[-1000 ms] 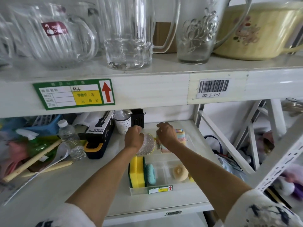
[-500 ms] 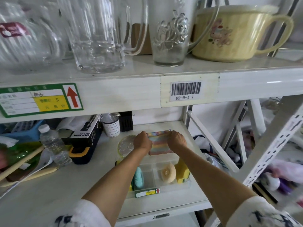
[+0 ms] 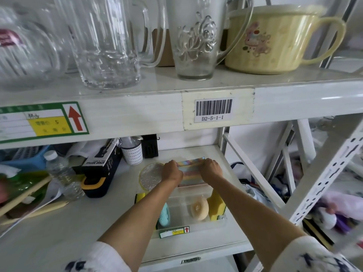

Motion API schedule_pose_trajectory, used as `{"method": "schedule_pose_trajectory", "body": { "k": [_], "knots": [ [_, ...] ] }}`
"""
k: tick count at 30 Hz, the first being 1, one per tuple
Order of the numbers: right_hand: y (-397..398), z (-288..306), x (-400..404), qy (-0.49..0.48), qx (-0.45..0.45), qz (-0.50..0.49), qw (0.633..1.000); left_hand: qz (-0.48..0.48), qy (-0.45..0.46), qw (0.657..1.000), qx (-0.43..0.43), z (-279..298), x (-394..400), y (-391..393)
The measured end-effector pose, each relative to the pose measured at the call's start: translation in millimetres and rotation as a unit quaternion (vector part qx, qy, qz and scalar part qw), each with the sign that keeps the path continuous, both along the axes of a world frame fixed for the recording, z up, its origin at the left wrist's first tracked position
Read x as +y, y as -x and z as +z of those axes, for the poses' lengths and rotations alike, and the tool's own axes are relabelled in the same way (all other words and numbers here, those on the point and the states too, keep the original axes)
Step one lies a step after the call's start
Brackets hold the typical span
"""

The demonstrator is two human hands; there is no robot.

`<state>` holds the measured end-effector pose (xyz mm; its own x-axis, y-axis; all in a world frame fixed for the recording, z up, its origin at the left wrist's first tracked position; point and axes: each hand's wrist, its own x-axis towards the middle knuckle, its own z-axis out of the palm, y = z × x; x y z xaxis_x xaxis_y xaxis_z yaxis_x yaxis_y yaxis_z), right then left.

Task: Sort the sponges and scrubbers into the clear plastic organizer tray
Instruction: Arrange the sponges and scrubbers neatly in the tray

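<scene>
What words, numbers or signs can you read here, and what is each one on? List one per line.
"D2-5-1-1", under a barcode: white label on the upper shelf edge.
"5", beside a red up arrow: green price tag; remaining print blurred.
"SPRAY BOTTLE": black box.
Red arrow: small tag on the organizer tray; text too small.
Maroon sticker on glass jug: blurred.

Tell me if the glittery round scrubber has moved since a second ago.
Yes. The glittery round scrubber left the left hand and now lies on the shelf, left of the organizer tray.

single head view, forward and down, close above the lower shelf [image 3: 82, 228]
</scene>
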<state>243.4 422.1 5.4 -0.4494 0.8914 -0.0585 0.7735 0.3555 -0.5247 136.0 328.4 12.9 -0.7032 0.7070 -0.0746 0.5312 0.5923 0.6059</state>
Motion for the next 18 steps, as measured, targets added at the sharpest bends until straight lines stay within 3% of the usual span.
{"method": "schedule_pose_trajectory", "body": {
  "k": [18],
  "knots": [
    [-7, 8, -3, -0.012, -0.007, -0.001, 1.000, -0.011, 0.005, 1.000, 0.015, 11, -4, -3]
  ]
}}
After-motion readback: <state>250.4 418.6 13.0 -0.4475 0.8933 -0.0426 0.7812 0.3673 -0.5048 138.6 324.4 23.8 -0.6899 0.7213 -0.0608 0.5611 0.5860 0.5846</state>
